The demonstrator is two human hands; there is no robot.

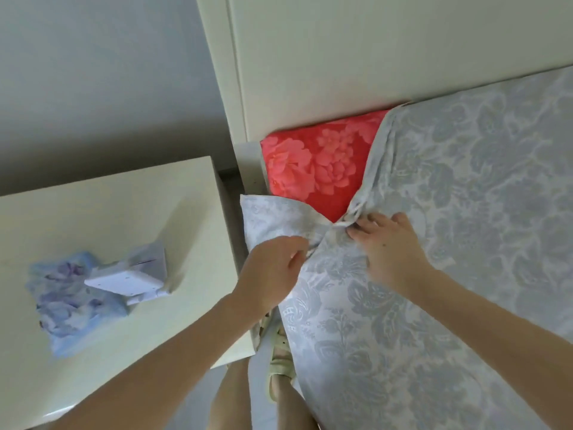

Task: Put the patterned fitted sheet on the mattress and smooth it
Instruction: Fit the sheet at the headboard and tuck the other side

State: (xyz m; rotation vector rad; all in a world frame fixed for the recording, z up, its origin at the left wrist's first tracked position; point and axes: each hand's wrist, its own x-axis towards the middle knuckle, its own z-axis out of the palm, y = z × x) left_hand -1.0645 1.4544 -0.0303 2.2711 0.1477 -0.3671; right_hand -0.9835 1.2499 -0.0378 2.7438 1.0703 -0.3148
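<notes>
We see the pale grey-blue damask-patterned fitted sheet (449,212) lying over most of the bed; only the far left corner of the red floral mattress (310,162) shows bare. Our left hand (273,268) pinches the loose corner flap just off the mattress edge; our right hand (390,243) curls its fingers into the bunched hem. We judge this grip is meant to open the corner pocket for that bare corner.

Two hands (273,271) (387,243), one sheet (465,197), one mattress (310,162).
</notes>
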